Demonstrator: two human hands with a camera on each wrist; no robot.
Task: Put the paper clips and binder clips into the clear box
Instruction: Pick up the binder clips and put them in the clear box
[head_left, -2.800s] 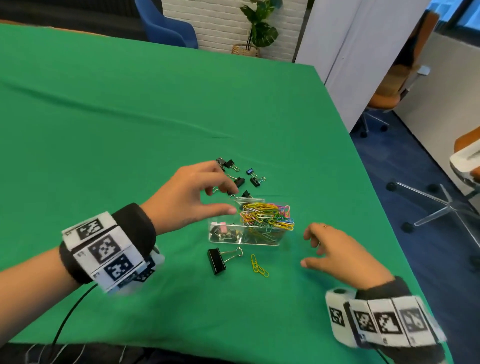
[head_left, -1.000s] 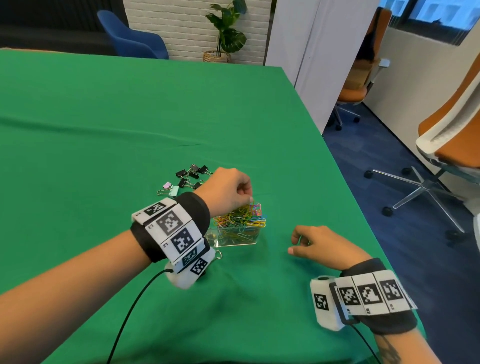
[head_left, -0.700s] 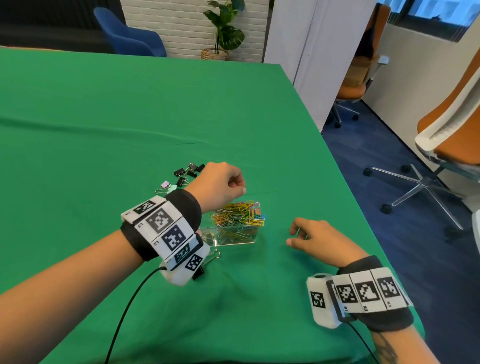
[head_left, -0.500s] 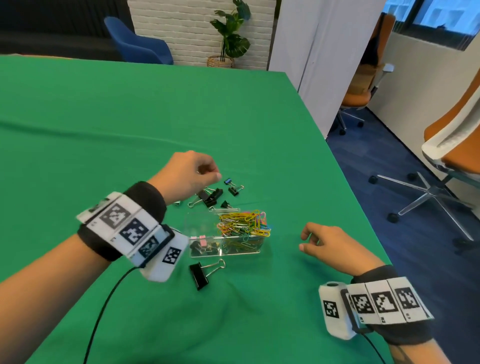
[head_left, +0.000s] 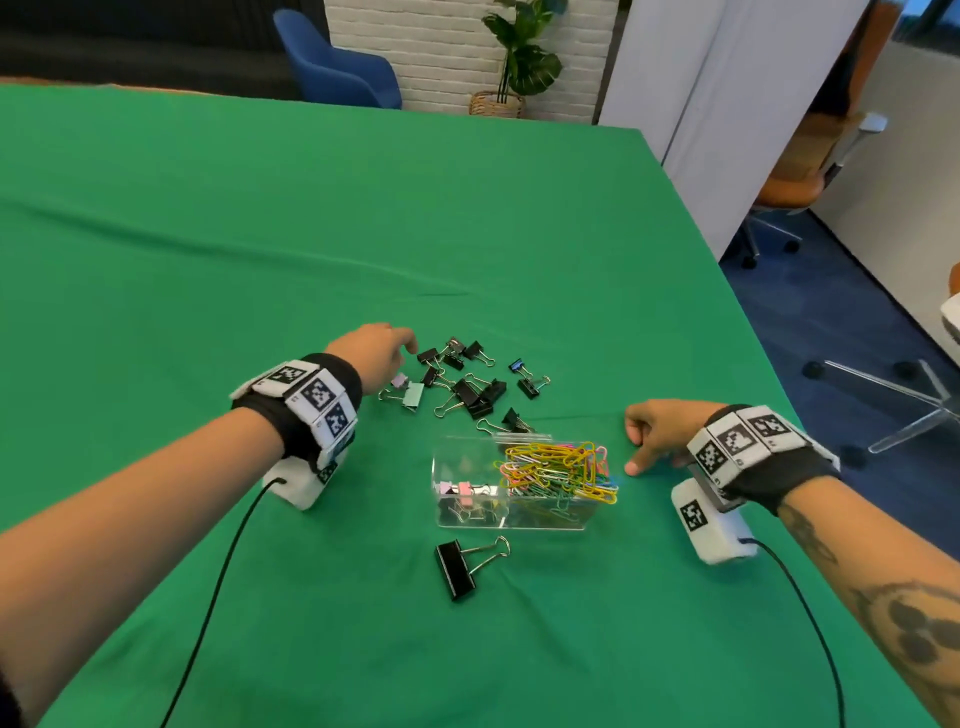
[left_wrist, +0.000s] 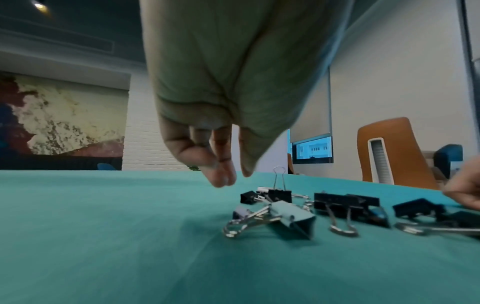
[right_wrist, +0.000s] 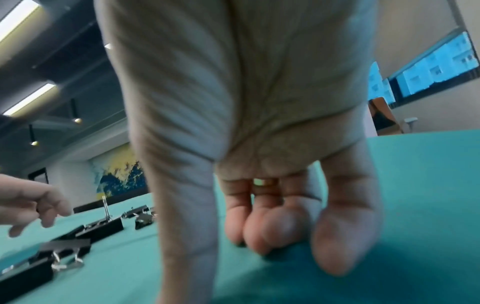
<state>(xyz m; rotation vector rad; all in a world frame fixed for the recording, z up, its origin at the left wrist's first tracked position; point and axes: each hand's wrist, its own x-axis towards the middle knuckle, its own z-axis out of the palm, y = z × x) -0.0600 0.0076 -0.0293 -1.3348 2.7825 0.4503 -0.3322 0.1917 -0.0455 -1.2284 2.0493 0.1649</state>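
Note:
The clear box (head_left: 467, 519) stands on the green cloth with a heap of coloured paper clips (head_left: 563, 467) at its right end and pink binder clips (head_left: 461, 488) at its left. Behind it lies a scatter of black binder clips (head_left: 472, 392) (left_wrist: 345, 203) and one mint binder clip (head_left: 413, 395) (left_wrist: 293, 216). A large black binder clip (head_left: 456, 569) lies in front of the box. My left hand (head_left: 402, 353) (left_wrist: 235, 178) hovers at the scatter's left edge, fingers hanging down, holding nothing. My right hand (head_left: 636, 447) (right_wrist: 223, 257) rests on the cloth right of the box, fingers loosely curled and empty.
The table's right edge (head_left: 727, 322) runs close to my right hand, with office chairs (head_left: 800, 171) on the floor beyond. A cable (head_left: 218, 587) trails from my left wrist toward the near edge. Green cloth (head_left: 208, 260) stretches to the left and far side.
My left hand moved from over the box back and left to the binder clip scatter, and its fist loosened. The yellow paper clips once in front of the box are gone. My right hand stayed.

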